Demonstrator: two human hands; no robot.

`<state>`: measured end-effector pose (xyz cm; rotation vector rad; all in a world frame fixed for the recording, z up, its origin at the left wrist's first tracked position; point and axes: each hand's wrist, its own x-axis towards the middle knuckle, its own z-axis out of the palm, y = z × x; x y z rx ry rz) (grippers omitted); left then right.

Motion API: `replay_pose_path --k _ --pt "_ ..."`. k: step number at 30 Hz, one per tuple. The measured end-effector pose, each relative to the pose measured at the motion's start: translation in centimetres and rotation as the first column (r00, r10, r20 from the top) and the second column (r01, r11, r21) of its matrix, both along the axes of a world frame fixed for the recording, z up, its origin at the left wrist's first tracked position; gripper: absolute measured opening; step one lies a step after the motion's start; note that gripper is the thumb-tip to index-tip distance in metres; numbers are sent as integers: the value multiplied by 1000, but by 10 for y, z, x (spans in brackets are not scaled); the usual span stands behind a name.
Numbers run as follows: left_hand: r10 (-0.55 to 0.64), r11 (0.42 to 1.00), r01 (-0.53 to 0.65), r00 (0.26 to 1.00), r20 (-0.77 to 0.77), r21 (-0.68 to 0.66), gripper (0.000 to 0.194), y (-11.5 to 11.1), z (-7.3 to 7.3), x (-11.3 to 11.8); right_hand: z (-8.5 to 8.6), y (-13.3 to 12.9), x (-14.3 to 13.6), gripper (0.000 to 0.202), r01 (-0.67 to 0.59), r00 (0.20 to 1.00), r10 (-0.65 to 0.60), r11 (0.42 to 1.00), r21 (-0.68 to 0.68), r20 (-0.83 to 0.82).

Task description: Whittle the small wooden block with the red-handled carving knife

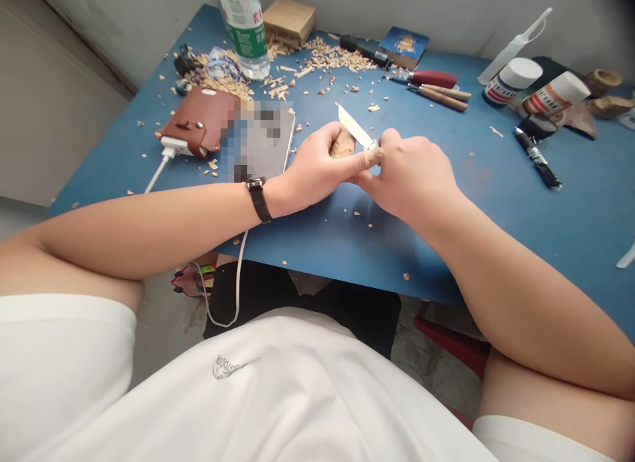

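Observation:
Over the middle of the blue table (317, 240), my left hand (317, 161) is closed around a small piece of carved wood (343, 145). My right hand (417, 174) is wrapped round the handle of a carving knife, which my fingers mostly hide. Its pale blade (356, 126) points up and to the left, above the wood. My left thumb reaches across to the base of the blade, close to my right fingers. Both hands meet there and touch.
Wood shavings (327, 55) lie along the back near a water bottle (248, 32) and a wood block (290, 18). At left are a brown leather case (201, 121) and a phone (268, 138). Carving tools (441, 94) and paint bottles (513, 81) stand to the right.

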<state>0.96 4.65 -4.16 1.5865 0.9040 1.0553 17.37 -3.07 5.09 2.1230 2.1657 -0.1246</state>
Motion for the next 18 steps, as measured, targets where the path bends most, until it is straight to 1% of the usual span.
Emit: replay_pose_path --k 1,3,4,6,8,10,12,15,18 --pt "-33 999 33 999 28 -16 79 -3 2 -1 -4 0 4 46 -48 999 48 999 -1 -21" --pt "-75 996 79 994 81 -42 76 -9 6 -3 -13 0 12 41 -189 966 195 981 52 -168" --pt "-91 994 97 991 100 -54 75 -11 8 -4 -17 0 16 41 -234 941 250 968 91 -229" --pt "-130 987 141 984 120 -80 73 -15 13 -8 -23 0 22 40 -302 893 336 941 154 -301" --pt "-172 977 186 975 138 -99 73 -17 17 -12 -26 2 26 35 -349 867 389 920 179 -311" --pt "-197 972 212 969 150 -98 74 -18 21 -16 -27 3 27 30 -366 871 405 912 183 -277" --pt "-202 975 213 970 133 -68 74 -19 23 -19 -27 2 26 29 -344 900 380 920 187 -214" --pt "-229 973 230 971 64 -17 74 -22 22 -20 -23 -1 21 31 -301 940 322 938 170 -110" --pt "-233 972 232 972 14 24 75 -27 18 -20 -17 -6 13 31 -277 960 279 953 118 -1"
